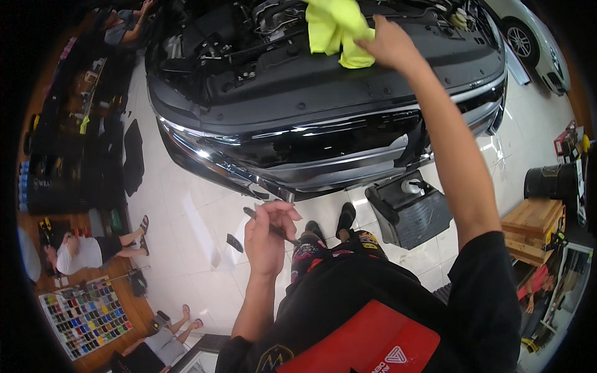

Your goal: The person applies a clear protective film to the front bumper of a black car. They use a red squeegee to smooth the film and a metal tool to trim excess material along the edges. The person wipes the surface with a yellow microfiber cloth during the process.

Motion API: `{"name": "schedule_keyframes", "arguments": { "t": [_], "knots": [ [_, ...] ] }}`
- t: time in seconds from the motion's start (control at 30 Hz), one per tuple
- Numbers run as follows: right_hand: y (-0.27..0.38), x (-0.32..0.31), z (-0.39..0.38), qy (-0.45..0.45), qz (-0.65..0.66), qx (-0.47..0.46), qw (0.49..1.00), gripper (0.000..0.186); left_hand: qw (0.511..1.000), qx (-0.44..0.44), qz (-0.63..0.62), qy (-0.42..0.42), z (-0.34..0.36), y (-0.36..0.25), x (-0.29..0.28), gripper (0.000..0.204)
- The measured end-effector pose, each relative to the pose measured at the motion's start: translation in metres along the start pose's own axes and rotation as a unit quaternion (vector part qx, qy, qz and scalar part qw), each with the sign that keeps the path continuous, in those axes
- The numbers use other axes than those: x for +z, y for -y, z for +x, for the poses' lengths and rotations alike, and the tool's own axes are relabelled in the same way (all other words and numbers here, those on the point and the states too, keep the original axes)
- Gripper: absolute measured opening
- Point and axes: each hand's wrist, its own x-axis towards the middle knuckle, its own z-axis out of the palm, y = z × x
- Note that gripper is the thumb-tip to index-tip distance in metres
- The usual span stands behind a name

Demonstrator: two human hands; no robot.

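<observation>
My right hand (388, 45) reaches up over the open engine bay of a dark car (323, 99) and grips a bright yellow-green cloth (336, 28), which hangs against the black engine cover. My left hand (267, 239) is raised in front of my chest, below the front bumper, with its fingers pinched on a thin dark tool (258, 219) that sticks out to the upper left. My feet in dark shoes stand on the glossy white floor just in front of the bumper.
A black plastic machine (410, 211) sits on the floor by my right foot. Wooden crates (535, 227) stand at the right. A white car (535, 37) is at top right. People sit at the left near a colour sample board (84, 317).
</observation>
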Motion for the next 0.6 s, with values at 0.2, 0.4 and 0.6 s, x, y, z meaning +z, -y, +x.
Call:
{"name": "schedule_keyframes", "arguments": {
  "t": [0.2,0.4,0.6],
  "knots": [
    [0.107,-0.037,-0.209,0.309,0.606,-0.171,0.712,0.038,0.975,0.076,0.209,-0.011,0.011,-0.004,-0.009,0.083],
    [0.141,-0.015,-0.295,0.419,0.693,0.050,0.585,0.039,0.959,0.102,0.247,0.095,0.032,-0.010,0.002,0.066],
    [0.164,-0.008,-0.306,0.376,0.703,0.075,0.599,0.044,0.941,0.053,0.297,0.152,0.050,-0.014,-0.042,0.053]
  ]
}}
